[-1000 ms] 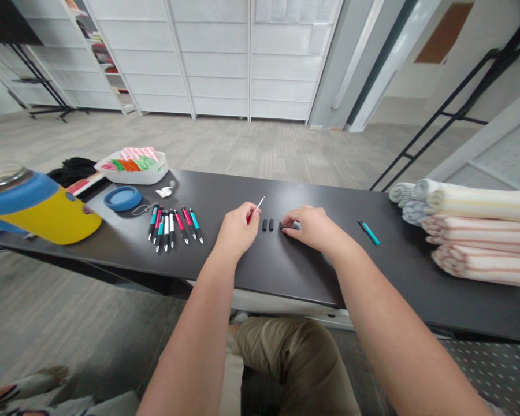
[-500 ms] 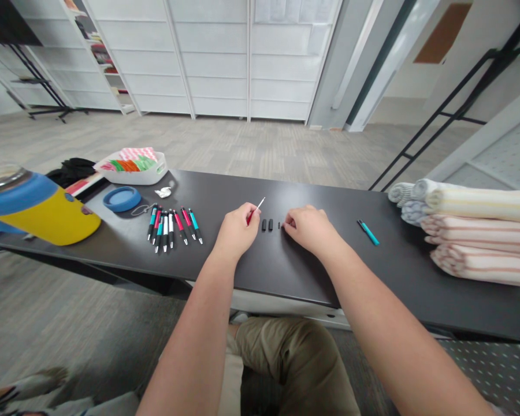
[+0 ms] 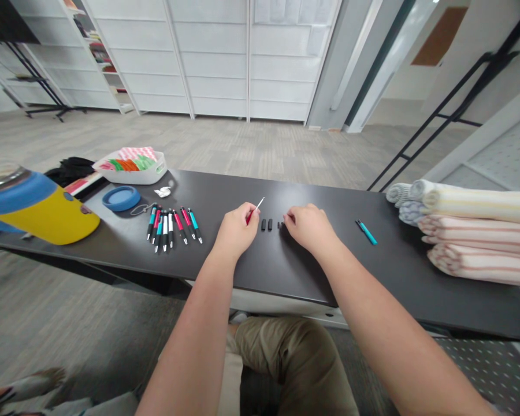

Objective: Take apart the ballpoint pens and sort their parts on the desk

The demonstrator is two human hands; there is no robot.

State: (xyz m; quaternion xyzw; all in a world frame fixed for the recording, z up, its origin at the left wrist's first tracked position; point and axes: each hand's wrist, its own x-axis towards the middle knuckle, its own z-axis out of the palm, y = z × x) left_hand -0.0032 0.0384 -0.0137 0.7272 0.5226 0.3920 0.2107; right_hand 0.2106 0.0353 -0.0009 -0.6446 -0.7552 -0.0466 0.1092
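Teal barrel [image 3: 366, 232] lies between the right hand [image 3: 308, 226] and striped cloth rolls [image 3: 481, 231].

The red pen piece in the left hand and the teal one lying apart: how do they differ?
The red pen piece is held in the left hand, partly hidden; the teal pen piece lies on the table in full view. A thin pale rod sticks out from the red one; the teal one shows none. Both look slim.
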